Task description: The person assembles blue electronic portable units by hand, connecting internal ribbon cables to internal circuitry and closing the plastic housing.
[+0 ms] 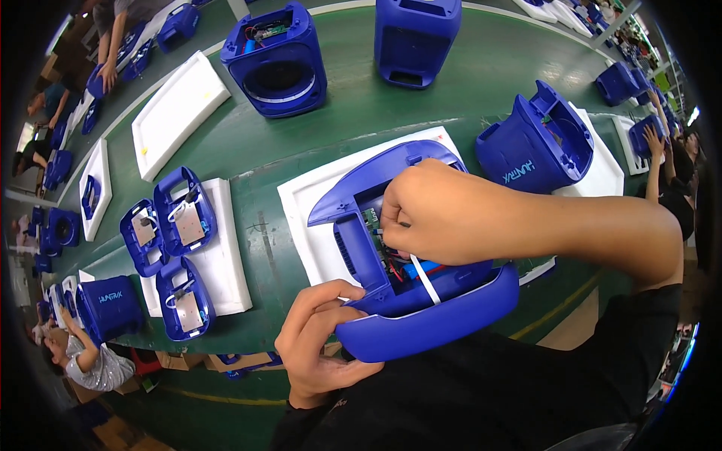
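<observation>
A blue plastic speaker housing (429, 323) lies in front of me on a white foam pad (297, 197), its opening facing up. My left hand (320, 342) grips its near left edge, fingers wrapped round the rim. Inside the opening my right hand (425, 214) is closed, with its fingertips down by a green circuit board (371, 219). What those fingers pinch is hidden. A flat white cable (425, 280) runs from beneath this hand to the near wall of the housing. Beside the cable sits a blue cylindrical part (421, 268), with thin red and black wires close by.
Three blue panels with white cables, one of them a front panel (184, 214), rest at left, partly on a foam pad (229, 259). Speaker housings stand beyond, one with a round opening (282, 83), another at right (530, 143). Other people work along the green conveyor (361, 120).
</observation>
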A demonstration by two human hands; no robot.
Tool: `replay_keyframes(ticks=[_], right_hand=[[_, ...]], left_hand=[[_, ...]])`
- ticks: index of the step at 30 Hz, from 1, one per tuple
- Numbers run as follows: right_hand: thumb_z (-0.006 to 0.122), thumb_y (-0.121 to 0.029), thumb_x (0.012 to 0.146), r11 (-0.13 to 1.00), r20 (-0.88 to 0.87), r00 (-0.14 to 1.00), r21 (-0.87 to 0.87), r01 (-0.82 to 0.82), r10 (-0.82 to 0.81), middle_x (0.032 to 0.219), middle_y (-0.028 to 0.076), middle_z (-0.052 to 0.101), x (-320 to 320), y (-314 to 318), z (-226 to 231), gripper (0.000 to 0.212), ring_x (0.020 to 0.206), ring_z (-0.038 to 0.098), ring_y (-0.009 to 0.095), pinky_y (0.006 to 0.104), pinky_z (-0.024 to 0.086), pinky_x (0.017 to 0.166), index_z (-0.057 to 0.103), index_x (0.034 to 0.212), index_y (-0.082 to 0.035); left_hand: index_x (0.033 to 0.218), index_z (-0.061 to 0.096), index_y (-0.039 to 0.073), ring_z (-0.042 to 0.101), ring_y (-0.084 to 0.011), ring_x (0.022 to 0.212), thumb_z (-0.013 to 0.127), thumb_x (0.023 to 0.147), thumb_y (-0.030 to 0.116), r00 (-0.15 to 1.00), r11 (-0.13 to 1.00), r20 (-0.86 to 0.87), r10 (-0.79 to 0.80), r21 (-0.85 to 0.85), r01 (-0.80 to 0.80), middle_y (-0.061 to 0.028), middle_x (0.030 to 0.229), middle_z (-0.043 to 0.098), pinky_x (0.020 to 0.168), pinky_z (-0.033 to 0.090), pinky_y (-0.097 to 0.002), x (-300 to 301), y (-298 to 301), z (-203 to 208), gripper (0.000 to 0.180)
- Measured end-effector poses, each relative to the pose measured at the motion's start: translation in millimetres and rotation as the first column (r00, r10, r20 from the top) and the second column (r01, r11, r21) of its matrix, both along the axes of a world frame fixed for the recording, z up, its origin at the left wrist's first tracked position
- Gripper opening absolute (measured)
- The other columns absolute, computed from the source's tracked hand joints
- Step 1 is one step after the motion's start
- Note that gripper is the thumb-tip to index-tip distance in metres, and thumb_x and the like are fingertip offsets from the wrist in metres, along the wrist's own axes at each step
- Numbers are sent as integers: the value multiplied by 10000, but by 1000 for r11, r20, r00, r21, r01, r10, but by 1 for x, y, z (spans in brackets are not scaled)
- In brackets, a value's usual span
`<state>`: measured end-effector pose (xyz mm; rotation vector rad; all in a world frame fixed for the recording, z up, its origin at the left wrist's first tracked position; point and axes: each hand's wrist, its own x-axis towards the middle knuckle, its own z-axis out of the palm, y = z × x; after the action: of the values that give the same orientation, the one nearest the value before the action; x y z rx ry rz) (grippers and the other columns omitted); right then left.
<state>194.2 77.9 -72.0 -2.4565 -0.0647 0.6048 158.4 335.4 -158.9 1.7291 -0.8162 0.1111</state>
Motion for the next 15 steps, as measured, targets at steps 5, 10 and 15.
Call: replay_keyframes(ticks=[5,10,15], right_hand=[[692,-119,931,999,-27,1000,-39,0,-1,753,269,730,2,4,4,253,708,747,403,472,612,727,778,846,104],[710,-101,926,998,-17,1000,-62,10,-11,742,166,768,1,4,-4,192,676,750,293,396,593,712,815,869,50],[666,-64,919,999,-27,999,21,36,-36,781,382,694,0,6,-1,246,766,748,530,553,633,747,744,823,150]], left_hand=[[941,775,-34,763,-203,861,980,662,110,1000,1000,21,-13,-4,13,-208,1182,747,756,616,-310,2,0,-5,374],[965,773,-34,743,-193,838,993,675,120,999,999,30,-35,-1,35,-206,1184,746,739,608,-303,4,2,-5,396],[990,769,-35,728,-188,834,994,682,100,998,999,56,-43,22,42,-206,1196,739,735,604,-300,4,4,-4,404]])
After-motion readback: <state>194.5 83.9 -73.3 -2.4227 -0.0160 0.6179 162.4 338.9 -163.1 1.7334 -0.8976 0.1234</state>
